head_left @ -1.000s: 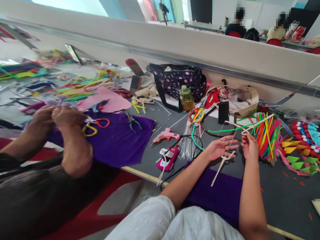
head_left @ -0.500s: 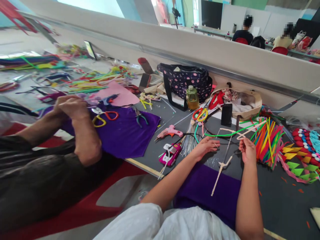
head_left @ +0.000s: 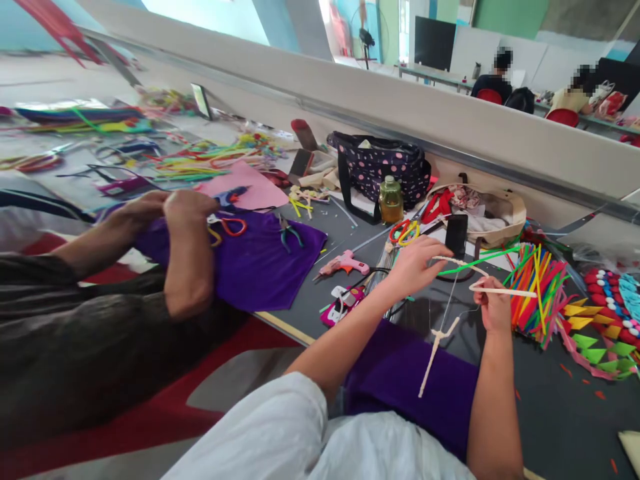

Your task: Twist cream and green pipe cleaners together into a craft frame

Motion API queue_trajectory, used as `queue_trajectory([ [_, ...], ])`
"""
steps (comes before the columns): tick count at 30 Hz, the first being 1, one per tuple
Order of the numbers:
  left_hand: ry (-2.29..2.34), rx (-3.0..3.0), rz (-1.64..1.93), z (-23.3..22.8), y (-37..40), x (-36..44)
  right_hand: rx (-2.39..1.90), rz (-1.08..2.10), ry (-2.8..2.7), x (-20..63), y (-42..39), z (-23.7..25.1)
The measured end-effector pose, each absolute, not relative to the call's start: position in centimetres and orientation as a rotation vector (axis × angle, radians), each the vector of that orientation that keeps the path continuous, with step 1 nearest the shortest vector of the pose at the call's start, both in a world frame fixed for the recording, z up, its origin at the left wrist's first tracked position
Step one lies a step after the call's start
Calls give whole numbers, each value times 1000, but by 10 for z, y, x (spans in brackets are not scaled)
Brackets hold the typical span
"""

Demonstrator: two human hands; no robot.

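Grey desk (head_left: pixel 560 400) surface fills the lower right of the head view, and nearest the camera a purple cloth (head_left: pixel 400 380) is draped over its edge. Just above that cloth a cream pipe cleaner (head_left: pixel 436 350) is seen hanging, knotted into a small cross. It is held up from higher on: the right hand (head_left: pixel 493 308) is closed, its fingers pinched on a cream strand that juts out to the right, while the left hand (head_left: pixel 417 263) is raised, thumb and fingertips pressed together on the other end of the cream strand. A green pipe cleaner (head_left: pixel 475 261) is laid just behind the two hands. Beside the right hand a bundle of coloured pipe cleaners (head_left: pixel 537 287) is spread on the desk. To the left of the left hand, a pink glue gun (head_left: pixel 345 265) is laid flat. Further left, a co-worker's hands (head_left: pixel 170 207) are pressed together over a second purple cloth (head_left: pixel 260 260). Beyond, a black phone (head_left: pixel 456 235), a yellow bottle (head_left: pixel 391 200) and a dotted bag (head_left: pixel 383 170) are set against a low white wall (head_left: pixel 450 127).
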State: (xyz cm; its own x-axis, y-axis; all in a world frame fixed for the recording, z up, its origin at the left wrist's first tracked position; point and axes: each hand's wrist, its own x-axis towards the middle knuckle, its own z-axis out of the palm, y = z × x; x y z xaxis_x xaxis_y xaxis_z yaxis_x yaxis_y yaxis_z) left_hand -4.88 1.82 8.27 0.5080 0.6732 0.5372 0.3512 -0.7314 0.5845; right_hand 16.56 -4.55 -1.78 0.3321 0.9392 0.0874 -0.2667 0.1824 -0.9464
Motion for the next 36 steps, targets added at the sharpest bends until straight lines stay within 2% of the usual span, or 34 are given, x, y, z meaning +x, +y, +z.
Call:
queue_trajectory([
  [7, 514, 2205, 691, 91, 38, -7, -999, 1085, -988, 158, -48, 20],
  [14, 384, 1959, 716, 93, 51, -7, -1041, 1164, -1153, 156, -48, 51],
  [22, 345, 1937, 643, 100, 47, -6, -961, 1286, -1049, 157, -41, 34],
  [36, 360, 1946, 687, 97, 47, -2, -898, 1221, -1016, 141, -23, 8],
])
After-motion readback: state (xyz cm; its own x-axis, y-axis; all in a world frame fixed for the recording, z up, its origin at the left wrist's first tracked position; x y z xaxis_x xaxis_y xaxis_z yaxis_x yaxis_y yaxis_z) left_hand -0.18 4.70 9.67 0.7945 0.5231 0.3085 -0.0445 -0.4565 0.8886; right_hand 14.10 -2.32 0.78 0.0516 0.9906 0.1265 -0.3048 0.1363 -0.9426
